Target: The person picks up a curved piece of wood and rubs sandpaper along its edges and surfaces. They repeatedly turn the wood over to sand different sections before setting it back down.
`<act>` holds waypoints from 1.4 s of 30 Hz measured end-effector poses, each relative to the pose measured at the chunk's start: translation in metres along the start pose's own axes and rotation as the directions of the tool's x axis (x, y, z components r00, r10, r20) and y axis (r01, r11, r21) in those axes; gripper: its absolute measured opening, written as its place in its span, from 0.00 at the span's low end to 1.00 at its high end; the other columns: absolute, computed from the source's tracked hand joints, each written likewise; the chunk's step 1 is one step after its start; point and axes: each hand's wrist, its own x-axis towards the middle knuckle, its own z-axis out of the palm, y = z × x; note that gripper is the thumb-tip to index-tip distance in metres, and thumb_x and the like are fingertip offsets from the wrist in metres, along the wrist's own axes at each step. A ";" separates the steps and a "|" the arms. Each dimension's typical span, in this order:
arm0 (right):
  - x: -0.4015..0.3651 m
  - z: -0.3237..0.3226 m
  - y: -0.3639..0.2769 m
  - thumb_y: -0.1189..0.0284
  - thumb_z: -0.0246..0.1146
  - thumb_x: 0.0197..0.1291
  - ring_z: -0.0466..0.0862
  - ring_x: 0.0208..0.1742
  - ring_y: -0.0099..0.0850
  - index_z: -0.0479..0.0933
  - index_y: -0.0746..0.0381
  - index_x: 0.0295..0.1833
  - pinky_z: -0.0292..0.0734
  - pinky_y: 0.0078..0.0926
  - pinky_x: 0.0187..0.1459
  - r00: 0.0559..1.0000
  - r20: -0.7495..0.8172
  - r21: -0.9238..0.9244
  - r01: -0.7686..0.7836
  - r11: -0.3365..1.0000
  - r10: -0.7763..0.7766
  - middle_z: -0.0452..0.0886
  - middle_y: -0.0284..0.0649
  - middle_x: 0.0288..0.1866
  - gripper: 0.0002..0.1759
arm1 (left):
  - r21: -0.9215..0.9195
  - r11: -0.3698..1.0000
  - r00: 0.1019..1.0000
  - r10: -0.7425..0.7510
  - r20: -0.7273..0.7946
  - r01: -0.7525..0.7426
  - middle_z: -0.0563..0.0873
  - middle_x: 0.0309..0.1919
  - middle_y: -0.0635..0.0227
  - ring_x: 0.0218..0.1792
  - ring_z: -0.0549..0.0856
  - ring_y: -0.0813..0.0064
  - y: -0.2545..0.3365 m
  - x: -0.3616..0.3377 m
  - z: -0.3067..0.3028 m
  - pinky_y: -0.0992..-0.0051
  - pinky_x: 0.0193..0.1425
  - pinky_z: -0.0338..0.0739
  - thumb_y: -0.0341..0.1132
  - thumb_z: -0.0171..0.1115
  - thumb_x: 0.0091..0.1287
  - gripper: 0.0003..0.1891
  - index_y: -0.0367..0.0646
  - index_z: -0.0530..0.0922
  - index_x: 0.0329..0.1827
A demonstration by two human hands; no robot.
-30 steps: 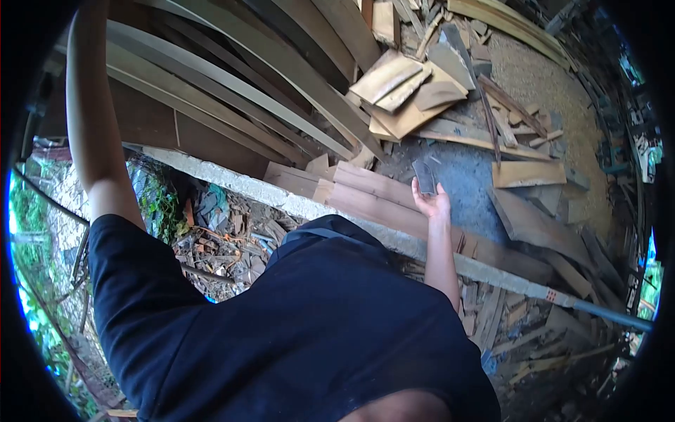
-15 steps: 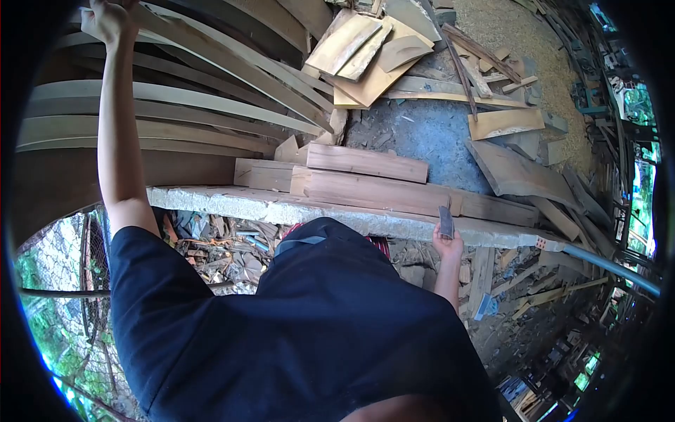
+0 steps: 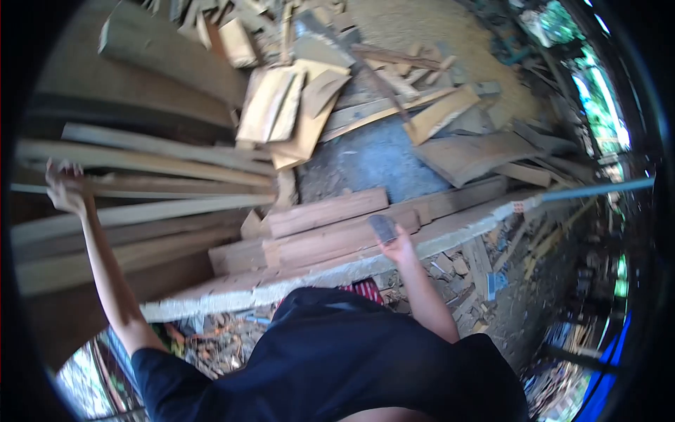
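Observation:
My right hand [image 3: 399,246] is closed around a dark grey rectangular block [image 3: 383,229], held up over the low concrete ledge. Just beyond it, reddish-brown timber beams [image 3: 330,243] lie along this ledge [image 3: 232,301]. Stretched out to the far left, my left hand [image 3: 67,188] has bent fingers, smeared by motion. It overlaps the outer part of a row of long leaning planks [image 3: 176,160]; I cannot tell whether it grips one of them.
Cut yellowish boards [image 3: 271,105] are heaped beyond the beams, beside a bluish floor patch [image 3: 365,158]. A wide board [image 3: 485,151] lies at the right, near a blue pipe [image 3: 598,188]. Wood scraps [image 3: 218,344] litter the ground on my side of the ledge.
The view has turned and shifted. My left hand now appears lower, against the leaning planks. My right hand, still holding the grey block, has come left and stretched further over the ledge.

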 end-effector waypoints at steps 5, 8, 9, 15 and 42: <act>0.011 -0.019 -0.002 0.64 0.53 0.58 0.77 0.51 0.33 0.72 0.61 0.48 0.71 0.36 0.53 0.958 0.267 -0.064 -0.093 0.994 0.107 0.78 0.39 0.48 0.16 | 0.632 0.775 0.973 0.170 -0.154 -0.035 0.81 0.30 0.55 0.25 0.83 0.65 0.029 -0.044 0.081 0.72 0.29 0.79 0.35 0.41 0.69 0.13 0.35 0.70 0.45; 0.040 -0.033 -0.008 0.62 0.52 0.58 0.77 0.52 0.33 0.74 0.60 0.49 0.72 0.34 0.52 0.936 0.316 -0.138 -0.114 0.984 0.153 0.78 0.38 0.50 0.17 | 0.673 0.740 0.911 0.267 -0.315 0.015 0.83 0.29 0.60 0.22 0.83 0.71 0.019 -0.031 0.034 0.75 0.24 0.78 0.43 0.46 0.69 0.15 0.37 0.71 0.42; 0.041 -0.031 -0.011 0.61 0.51 0.58 0.78 0.51 0.32 0.73 0.58 0.50 0.73 0.33 0.49 0.948 0.265 -0.164 -0.133 0.977 0.174 0.78 0.38 0.51 0.18 | 0.594 0.804 0.906 0.239 -0.350 0.018 0.83 0.28 0.60 0.21 0.83 0.73 0.021 -0.025 0.025 0.77 0.24 0.77 0.41 0.47 0.68 0.14 0.38 0.71 0.40; 0.043 -0.002 0.002 0.52 0.50 0.60 0.77 0.44 0.31 0.74 0.56 0.47 0.72 0.33 0.46 0.982 -0.070 -0.244 -0.187 0.952 0.174 0.78 0.35 0.43 0.21 | 0.833 0.219 0.851 0.022 -0.524 0.508 0.60 0.62 0.48 0.60 0.64 0.51 0.003 -0.011 -0.038 0.60 0.63 0.59 0.37 0.49 0.58 0.28 0.44 0.56 0.64; 0.018 0.057 0.052 0.55 0.47 0.64 0.78 0.45 0.34 0.70 0.59 0.50 0.74 0.37 0.47 0.971 0.188 -0.451 -0.048 0.891 0.147 0.78 0.38 0.45 0.20 | 0.412 0.320 0.321 0.301 -0.898 0.853 0.61 0.62 0.44 0.61 0.66 0.51 -0.015 0.002 -0.116 0.59 0.62 0.63 0.45 0.64 0.53 0.47 0.38 0.43 0.68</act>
